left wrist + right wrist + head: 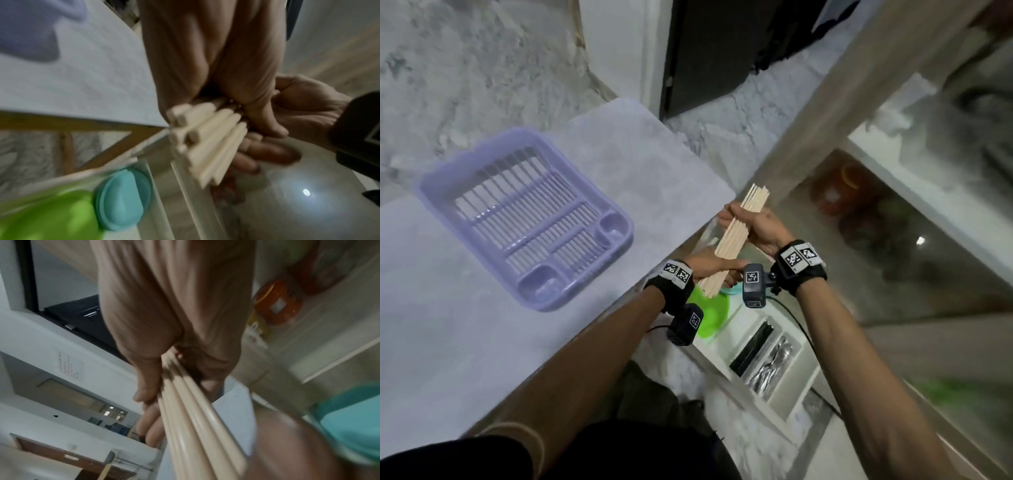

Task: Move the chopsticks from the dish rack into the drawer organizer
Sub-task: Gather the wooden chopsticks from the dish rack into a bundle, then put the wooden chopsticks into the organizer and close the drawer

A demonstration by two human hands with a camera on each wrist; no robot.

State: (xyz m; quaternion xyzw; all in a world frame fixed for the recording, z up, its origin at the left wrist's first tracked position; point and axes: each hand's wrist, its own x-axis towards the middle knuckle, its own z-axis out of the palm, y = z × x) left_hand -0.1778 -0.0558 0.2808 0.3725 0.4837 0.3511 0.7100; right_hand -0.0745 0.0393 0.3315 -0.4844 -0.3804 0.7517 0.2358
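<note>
A bundle of pale wooden chopsticks (732, 240) (207, 142) (193, 418) hangs in the air beyond the counter's right edge, above the open drawer. My right hand (753, 224) grips the bundle's upper part, fingers wrapped round it. My left hand (717, 269) holds the lower end with thumb and fingers curled round it. The purple dish rack (524, 219) sits on the counter to the left with nothing in it. The white drawer organizer (763, 356) lies below my hands, with black utensils in one slot and metal cutlery in another.
A green bowl (709, 315) and a teal lid (123, 199) lie in the drawer under the bundle. The grey counter (465, 342) ends just left of my hands. A glass-fronted cabinet (893, 240) with an orange jar (275, 303) stands to the right.
</note>
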